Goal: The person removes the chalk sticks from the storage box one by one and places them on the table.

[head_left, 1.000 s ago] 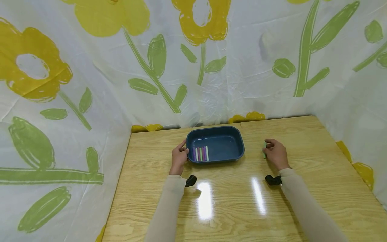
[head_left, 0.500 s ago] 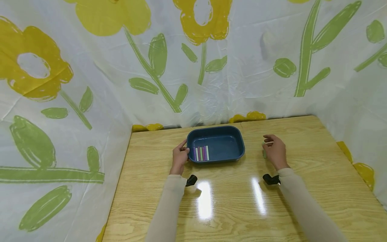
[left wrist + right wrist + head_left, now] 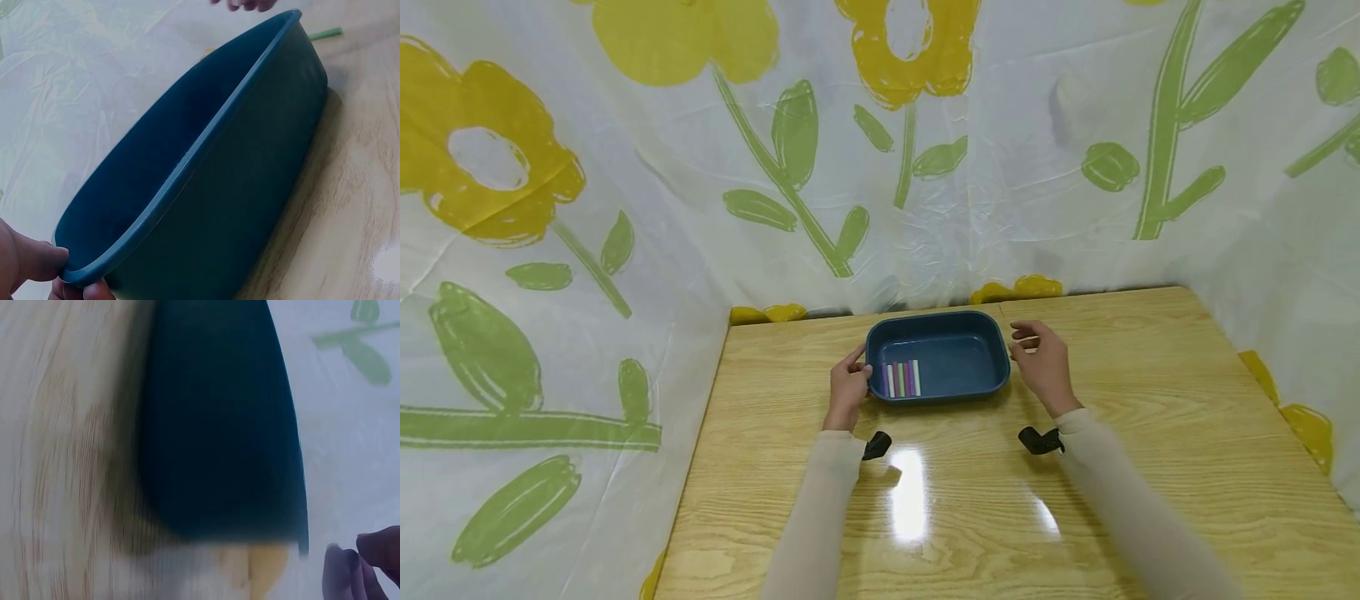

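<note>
A dark blue plastic tub [image 3: 958, 362] stands on the wooden table. Inside it, against the left end, several chalk sticks [image 3: 901, 379] in purple, white, green and pink lie side by side. My left hand [image 3: 848, 388] pinches the tub's left rim, thumb [image 3: 44, 259] over the edge and fingers underneath. Close to the tub's right rim hovers my right hand [image 3: 1045, 367], its fingers loosely bent with nothing seen between them. In the left wrist view a green chalk stick [image 3: 326, 33] lies on the table past the tub's far end; my right hand hides it in the head view.
White sheeting [image 3: 992, 167] printed with yellow flowers hangs behind the table and along both sides. The wooden tabletop [image 3: 955, 517] reaches toward me under both forearms. Each wrist carries a black camera mount [image 3: 877, 446].
My right hand has let go of the green chalk stick, leaving it on the table, and has moved left to the tub's right rim. My left hand keeps its hold.
</note>
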A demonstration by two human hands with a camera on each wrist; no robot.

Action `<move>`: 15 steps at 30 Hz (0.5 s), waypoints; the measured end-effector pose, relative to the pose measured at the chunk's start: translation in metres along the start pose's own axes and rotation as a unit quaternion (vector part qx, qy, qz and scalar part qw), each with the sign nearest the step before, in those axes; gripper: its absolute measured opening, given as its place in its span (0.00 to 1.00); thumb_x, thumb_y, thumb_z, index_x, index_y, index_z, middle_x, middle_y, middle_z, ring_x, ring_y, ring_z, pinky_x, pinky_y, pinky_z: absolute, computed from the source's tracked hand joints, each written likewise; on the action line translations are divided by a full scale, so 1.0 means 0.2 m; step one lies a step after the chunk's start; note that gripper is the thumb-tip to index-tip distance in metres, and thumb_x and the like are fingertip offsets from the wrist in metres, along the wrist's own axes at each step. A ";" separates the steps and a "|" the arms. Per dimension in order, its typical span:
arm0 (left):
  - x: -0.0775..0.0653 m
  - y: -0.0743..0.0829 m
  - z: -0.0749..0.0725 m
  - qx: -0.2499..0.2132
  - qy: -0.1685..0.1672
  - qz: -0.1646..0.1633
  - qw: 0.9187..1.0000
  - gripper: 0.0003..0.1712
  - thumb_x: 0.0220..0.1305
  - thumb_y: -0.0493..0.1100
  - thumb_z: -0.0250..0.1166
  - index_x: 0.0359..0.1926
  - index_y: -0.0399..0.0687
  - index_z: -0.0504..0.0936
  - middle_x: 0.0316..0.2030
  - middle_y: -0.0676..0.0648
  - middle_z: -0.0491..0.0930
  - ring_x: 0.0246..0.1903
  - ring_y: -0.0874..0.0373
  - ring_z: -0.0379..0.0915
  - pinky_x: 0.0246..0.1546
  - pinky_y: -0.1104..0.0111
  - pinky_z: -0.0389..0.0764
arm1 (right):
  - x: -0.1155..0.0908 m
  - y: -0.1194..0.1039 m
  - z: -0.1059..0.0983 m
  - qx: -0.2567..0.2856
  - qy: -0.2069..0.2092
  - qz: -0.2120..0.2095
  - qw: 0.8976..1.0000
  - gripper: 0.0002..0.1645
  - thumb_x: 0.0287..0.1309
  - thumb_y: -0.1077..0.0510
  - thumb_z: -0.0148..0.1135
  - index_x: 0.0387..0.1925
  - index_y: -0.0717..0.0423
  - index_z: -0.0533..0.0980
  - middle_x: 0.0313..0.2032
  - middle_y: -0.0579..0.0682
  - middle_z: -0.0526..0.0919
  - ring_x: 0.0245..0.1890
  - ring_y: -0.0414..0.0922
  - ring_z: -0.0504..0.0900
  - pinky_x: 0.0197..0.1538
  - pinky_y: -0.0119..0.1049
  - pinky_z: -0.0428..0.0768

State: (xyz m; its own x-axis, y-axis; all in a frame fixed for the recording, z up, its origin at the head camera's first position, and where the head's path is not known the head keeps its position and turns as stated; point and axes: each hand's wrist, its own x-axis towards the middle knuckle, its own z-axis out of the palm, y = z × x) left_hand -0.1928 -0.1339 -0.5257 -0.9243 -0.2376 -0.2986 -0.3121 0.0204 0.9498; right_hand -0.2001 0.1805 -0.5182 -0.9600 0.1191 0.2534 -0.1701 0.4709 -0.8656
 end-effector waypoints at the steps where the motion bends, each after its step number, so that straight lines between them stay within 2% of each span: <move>1: 0.00 0.00 0.00 -0.001 0.001 0.000 1.000 0.28 0.77 0.28 0.56 0.74 0.45 0.76 0.39 0.46 0.70 0.29 0.57 0.66 0.27 0.69 0.75 | 0.00 -0.01 0.02 0.005 -0.002 -0.003 1.000 0.19 0.68 0.74 0.62 0.59 0.71 0.79 0.48 0.69 0.83 0.44 0.64 0.85 0.37 0.16 0.77; 7: -0.01 0.00 0.00 -0.007 0.002 0.007 1.000 0.28 0.77 0.28 0.57 0.74 0.45 0.76 0.38 0.47 0.70 0.27 0.59 0.65 0.25 0.69 0.75 | -0.02 -0.07 0.15 0.029 -0.028 -0.020 0.999 0.19 0.67 0.74 0.64 0.58 0.71 0.80 0.47 0.67 0.82 0.42 0.61 0.85 0.37 0.22 0.80; 15: -0.01 0.00 0.01 -0.009 0.003 0.010 1.000 0.27 0.77 0.28 0.56 0.74 0.43 0.76 0.38 0.47 0.70 0.26 0.59 0.65 0.26 0.69 0.74 | -0.04 -0.13 0.30 0.028 -0.067 -0.012 0.997 0.19 0.67 0.73 0.65 0.59 0.68 0.80 0.49 0.66 0.83 0.43 0.60 0.87 0.42 0.45 0.88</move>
State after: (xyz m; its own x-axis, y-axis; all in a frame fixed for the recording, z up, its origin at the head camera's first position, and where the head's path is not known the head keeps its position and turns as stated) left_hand -0.1905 -0.1322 -0.5243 -0.9293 -0.2427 -0.2784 -0.2888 0.0074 0.9574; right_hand -0.2013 0.1140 -0.5233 -0.9760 -0.0116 0.2173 -0.2017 0.4228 -0.8835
